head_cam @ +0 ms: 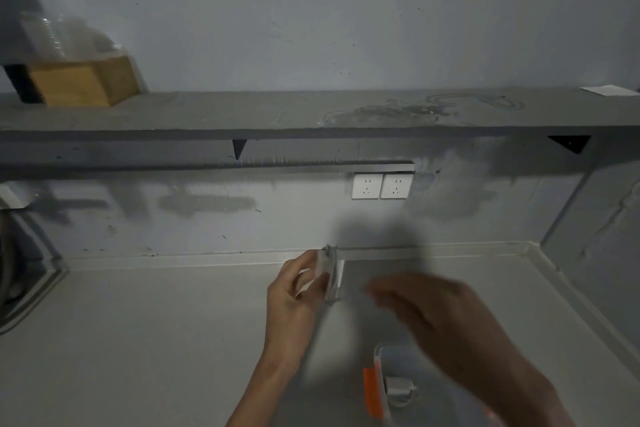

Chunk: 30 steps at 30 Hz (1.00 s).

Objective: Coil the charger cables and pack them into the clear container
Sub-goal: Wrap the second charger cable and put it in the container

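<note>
Head view: left hand [294, 291] pinches white charger [327, 274]; right hand [433, 308] blurred, grip unclear. Container [381, 357] at five o'clock. Cable likely light, limp; hold near plug.

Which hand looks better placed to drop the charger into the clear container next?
Probably left: the left hand already grips the white charger. The blurred right hand looks empty above the clear container.

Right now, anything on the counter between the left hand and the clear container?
Head view: nothing rests there. Bare counter separates the left hand, gripping a charger, from the clear container.
</note>
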Each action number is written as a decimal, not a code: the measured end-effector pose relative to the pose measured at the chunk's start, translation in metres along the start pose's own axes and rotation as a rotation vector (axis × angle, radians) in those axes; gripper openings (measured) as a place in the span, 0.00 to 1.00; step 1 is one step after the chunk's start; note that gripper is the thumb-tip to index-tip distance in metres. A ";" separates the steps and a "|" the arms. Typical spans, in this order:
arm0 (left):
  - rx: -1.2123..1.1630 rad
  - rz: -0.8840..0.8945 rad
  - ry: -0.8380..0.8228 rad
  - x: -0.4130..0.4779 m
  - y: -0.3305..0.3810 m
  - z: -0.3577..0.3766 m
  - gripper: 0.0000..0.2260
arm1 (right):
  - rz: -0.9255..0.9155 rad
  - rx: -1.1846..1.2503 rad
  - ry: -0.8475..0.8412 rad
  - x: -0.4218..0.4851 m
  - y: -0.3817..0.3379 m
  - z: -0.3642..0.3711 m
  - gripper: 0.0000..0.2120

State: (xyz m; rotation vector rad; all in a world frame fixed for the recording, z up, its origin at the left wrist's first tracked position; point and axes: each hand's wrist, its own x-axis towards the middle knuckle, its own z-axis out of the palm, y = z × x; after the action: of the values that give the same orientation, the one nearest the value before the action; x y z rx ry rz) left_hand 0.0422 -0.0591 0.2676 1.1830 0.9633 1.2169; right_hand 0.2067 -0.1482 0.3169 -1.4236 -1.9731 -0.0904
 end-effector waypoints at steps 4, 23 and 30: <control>-0.142 0.008 -0.267 -0.017 0.014 0.002 0.16 | 0.093 0.219 0.230 0.033 0.010 -0.022 0.04; -0.340 -0.145 -0.285 -0.025 0.009 -0.009 0.22 | 0.681 1.201 0.282 0.016 -0.002 0.085 0.10; -0.272 -0.251 -0.368 -0.013 -0.001 -0.026 0.24 | 0.743 1.312 0.232 0.010 0.001 0.090 0.09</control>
State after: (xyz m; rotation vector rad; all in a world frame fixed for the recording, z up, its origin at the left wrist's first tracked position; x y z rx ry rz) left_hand 0.0151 -0.0687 0.2620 0.9908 0.6255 0.8596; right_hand 0.1621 -0.1010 0.2540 -1.0000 -0.7881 1.0949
